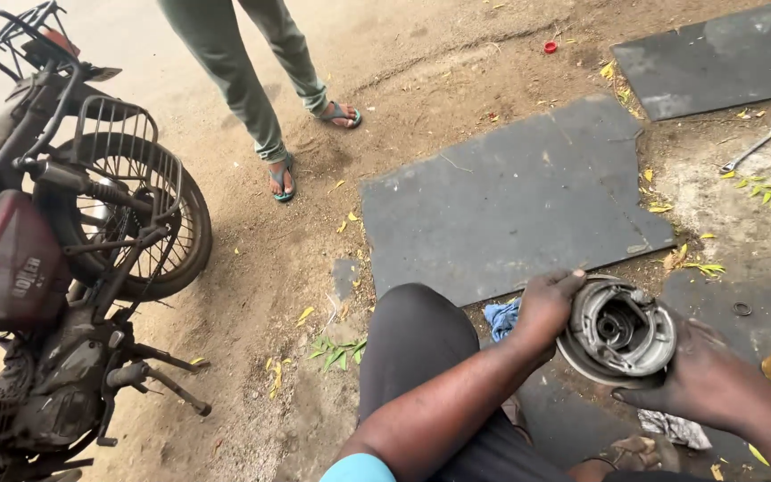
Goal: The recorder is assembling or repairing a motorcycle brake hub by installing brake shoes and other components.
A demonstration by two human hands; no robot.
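Note:
I hold a round grey metal brake drum plate [618, 329] with springs and shoes inside it, tilted toward me above the ground. My left hand [544, 308] grips its left rim, fingers curled over the top edge. My right hand [702, 375] cups it from below and on the right. My bent knee in dark trousers [417, 344] is just left of the hands. A blue rag [501, 316] lies on the ground behind my left hand.
A dark red motorcycle [55, 259] stands at the left, rear wheel [140, 219] toward me. Another person's legs in sandals [256, 89] stand on the dirt above. Dark rubber mats [510, 201] lie ahead; a wrench [750, 149] and a small ring [741, 309] sit at the right.

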